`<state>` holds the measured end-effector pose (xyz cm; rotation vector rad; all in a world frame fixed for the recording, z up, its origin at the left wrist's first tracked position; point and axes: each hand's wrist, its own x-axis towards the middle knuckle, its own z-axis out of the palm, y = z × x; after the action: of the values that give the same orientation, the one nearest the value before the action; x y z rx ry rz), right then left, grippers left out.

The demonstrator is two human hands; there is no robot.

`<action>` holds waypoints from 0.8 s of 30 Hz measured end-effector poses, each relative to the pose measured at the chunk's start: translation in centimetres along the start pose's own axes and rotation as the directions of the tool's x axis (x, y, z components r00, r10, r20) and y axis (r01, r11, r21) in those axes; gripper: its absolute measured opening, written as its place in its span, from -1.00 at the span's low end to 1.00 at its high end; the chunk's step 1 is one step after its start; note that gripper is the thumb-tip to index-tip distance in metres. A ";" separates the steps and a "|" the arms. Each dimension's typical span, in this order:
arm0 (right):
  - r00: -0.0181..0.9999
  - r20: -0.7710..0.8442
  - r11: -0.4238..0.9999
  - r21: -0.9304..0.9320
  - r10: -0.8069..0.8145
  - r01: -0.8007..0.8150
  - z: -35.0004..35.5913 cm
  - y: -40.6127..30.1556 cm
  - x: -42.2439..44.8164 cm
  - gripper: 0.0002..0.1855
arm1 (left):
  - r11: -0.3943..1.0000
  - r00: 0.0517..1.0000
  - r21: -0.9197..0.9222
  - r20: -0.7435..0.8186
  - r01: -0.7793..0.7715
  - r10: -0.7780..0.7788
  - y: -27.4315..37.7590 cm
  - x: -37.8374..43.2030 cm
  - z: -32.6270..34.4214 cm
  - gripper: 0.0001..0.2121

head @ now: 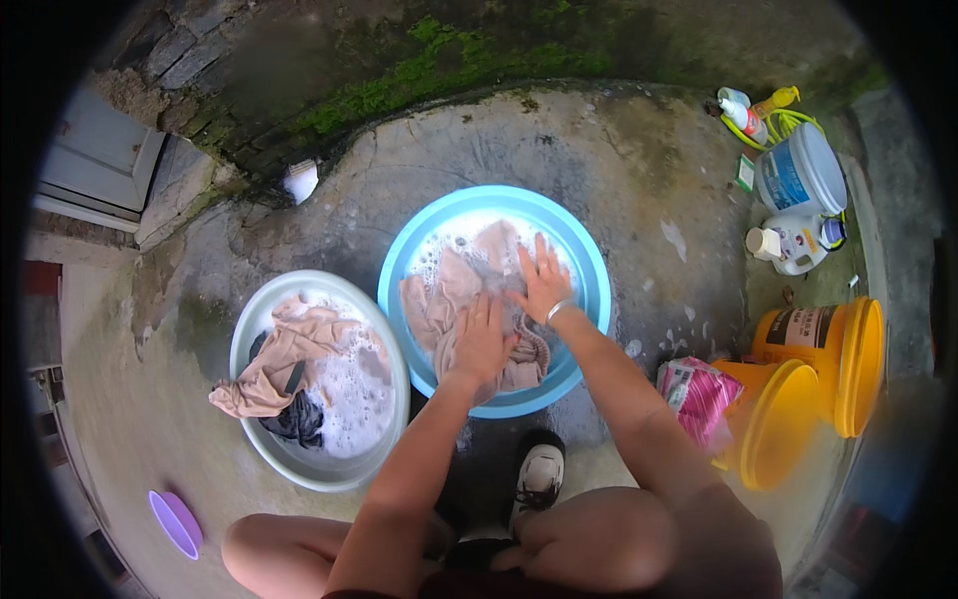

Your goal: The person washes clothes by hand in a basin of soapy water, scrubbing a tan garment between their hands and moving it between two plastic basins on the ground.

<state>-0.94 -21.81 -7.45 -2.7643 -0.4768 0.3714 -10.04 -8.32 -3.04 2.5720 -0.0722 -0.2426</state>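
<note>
A light-blue plastic basin (595, 254) stands before me, holding soapy water and pinkish-beige cloth (458, 278). My left hand (481, 341) lies flat on the wet cloth near the basin's middle, fingers extended. To its right, my right hand (544, 283), with a bracelet at the wrist, spreads its fingers over the suds and grips nothing visible. A grey-white basin (251, 442) touches the blue one on the left; beige cloth (288, 348) hangs over its rim, with dark cloth (298, 421) beside it in foamy water.
At right stand yellow buckets (778, 427), a pink plastic package (700, 400), a white detergent jug (798, 243), a white-and-blue bucket (797, 172) and a coiled yellow-green hose (786, 123). A purple basin (176, 524) lies at lower left. A mossy wall (434, 64) bounds the concrete floor.
</note>
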 end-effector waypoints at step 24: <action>0.942 -0.315 0.774 0.566 -0.114 0.283 -3.5 -7.8 -4.2 -0.87 | -0.429 0.860 -0.810 0.494 0.400 -0.130 -1.5 5.5 -1.3 -0.43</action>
<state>-5.91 -17.29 -0.75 -2.0658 -0.4761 0.0723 -4.44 -6.92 -3.58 0.5861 0.5727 -0.4536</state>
